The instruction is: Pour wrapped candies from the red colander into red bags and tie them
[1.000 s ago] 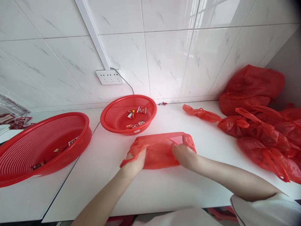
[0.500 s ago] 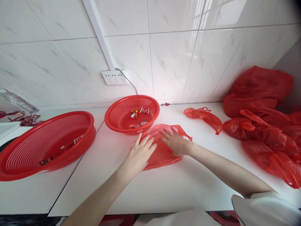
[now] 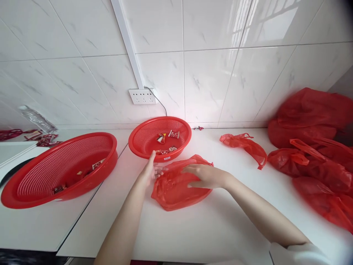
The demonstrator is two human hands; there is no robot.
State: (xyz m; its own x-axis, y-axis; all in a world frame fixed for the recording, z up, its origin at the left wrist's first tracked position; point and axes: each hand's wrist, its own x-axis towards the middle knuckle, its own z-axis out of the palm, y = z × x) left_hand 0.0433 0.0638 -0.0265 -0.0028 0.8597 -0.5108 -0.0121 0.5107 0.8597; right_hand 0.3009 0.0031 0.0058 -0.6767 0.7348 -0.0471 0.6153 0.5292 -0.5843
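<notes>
Though near basket (image 3: 146, 131), bag (image 3: 176, 195) mid-table (image 3: 171, 235).

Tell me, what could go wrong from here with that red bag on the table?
The thin, crumpled red bag might bunch up or tear if the right hand, over it, tugs carelessly. The left hand looks close to the smaller red basket, so it could perhaps knock that and jostle the small packets inside.

The bag (image 3: 179, 197) is thin red plastic, kinda see-through and pretty wrinkly, especially on its left side. It's just lying there loosely spread, a bit below the frame's center.
</notes>
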